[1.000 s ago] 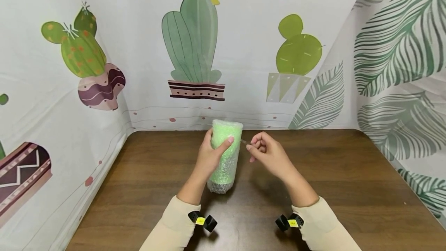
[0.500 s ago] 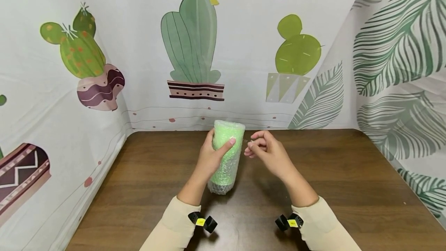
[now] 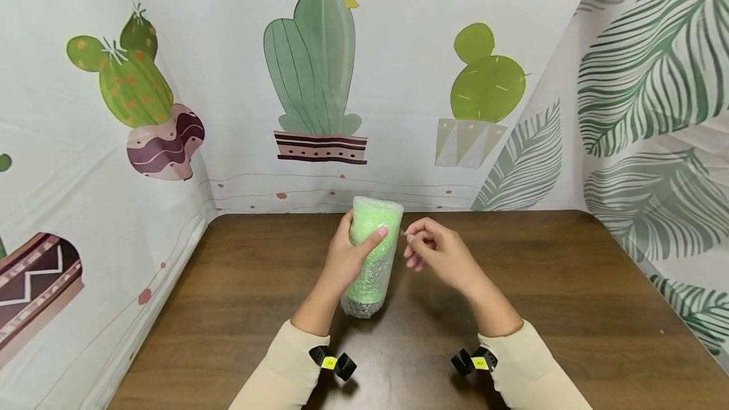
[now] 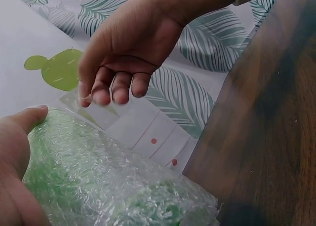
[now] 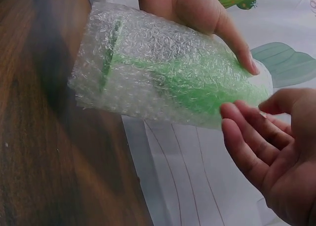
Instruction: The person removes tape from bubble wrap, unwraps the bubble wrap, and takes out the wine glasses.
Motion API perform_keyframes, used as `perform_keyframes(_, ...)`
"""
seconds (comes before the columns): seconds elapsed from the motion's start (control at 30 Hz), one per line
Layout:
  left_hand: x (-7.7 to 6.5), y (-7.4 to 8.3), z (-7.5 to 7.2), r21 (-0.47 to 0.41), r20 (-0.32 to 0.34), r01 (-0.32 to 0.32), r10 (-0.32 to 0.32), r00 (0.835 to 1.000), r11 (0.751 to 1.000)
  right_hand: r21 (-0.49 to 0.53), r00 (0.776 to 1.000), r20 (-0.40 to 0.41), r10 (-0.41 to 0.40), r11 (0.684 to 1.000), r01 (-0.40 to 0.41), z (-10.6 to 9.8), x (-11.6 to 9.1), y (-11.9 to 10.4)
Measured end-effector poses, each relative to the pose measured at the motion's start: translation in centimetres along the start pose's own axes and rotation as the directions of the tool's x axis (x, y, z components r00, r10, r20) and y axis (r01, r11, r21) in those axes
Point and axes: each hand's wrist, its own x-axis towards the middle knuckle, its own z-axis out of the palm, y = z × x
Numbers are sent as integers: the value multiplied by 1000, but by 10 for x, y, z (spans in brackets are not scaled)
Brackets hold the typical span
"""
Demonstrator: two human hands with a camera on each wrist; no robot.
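Left grip curled round the bubble-wrapped green bundle, bundle tilting over the wooden desk, right grip in close beside its upper end, pinching a tiny clear strip, cactus-print cloth hanging behind it all.

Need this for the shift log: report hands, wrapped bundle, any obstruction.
Left hand gripping bubble-wrapped green bundle toward its upper end. Right hand pinching what looks like a clear strip beside it. Nothing visibly in the way.
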Motion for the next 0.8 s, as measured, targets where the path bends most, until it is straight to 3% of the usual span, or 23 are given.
perform_keyframes(0.1,-1,1,0,-3,7,-2,2,1000,1000,-32,1000,6,-11,999,11,1,0,0)
perform_keyframes(0.27,-2,2,1,-5,38,-11,11,999,1000,-103,998,-55,-23,995,18,1,0,0)
perform_keyframes(0.57,-5,3,5,44,28,-13,12,1000,999,13,999,-2,-51,999,51,4,1,2)
perform_keyframes(0.8,-5,3,5,49,-4,-10,10,1000,999,10,997,-3,-73,997,73,4,2,1)
